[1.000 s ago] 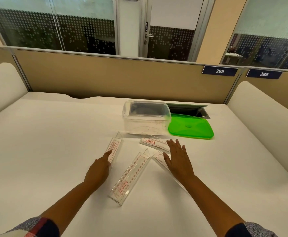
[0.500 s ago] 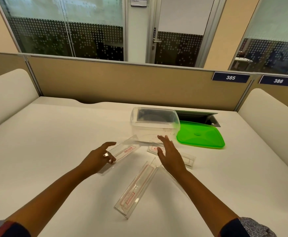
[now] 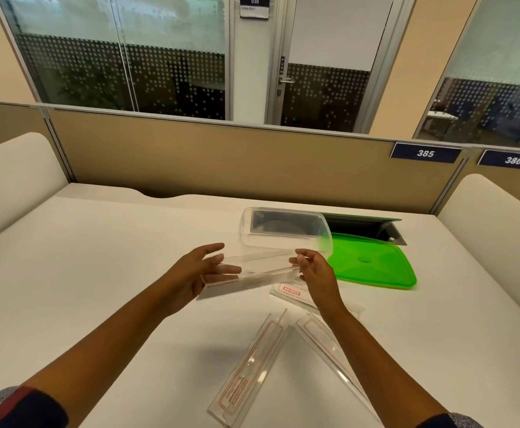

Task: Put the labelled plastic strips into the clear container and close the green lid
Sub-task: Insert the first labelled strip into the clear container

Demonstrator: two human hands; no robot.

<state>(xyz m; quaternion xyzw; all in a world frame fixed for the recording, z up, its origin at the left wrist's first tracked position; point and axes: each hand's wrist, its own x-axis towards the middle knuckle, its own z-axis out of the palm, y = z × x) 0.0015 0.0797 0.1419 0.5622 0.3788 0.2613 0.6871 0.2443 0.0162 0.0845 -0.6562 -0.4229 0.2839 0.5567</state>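
Held strip (image 3: 249, 274): long clear plastic piece w/ a folded, angled profile, lifted off the table (image 3: 98, 273) and lying roughly level, its left end lower and nearer the camera. It's blurred; no label readable on it from here. It sits just in front of the clear container (image 3: 283, 230), partly overlapping its near wall in the view.

Clear container: rectangular, rounded corners, open top, standing on the table near the far middle. Green lid (image 3: 373, 264) lies flat on the table just right of it, off the container; they look to meet at the container's right corner, can't be sure. A dark recessed slot in the table (image 3: 366, 227) is behind both.

Three more strips lie on the table: one w/ a red label block (image 3: 292, 291) under the right wrist, and two w/ red outline printing, the left one (image 3: 246, 369) and the right one (image 3: 332, 350), meeting in an inverted V nearer the camera.

Left hand (image 3: 190, 273): palm turned in and up, fingers spread loosely, thumb on top; its grip cradles the strip's left end. Right hand (image 3: 314, 270): fingers curled, grip pinching the strip's right end between thumb and fingertips. Both forearms reach fwd from the bottom corners, patterned sleeves at the edge.
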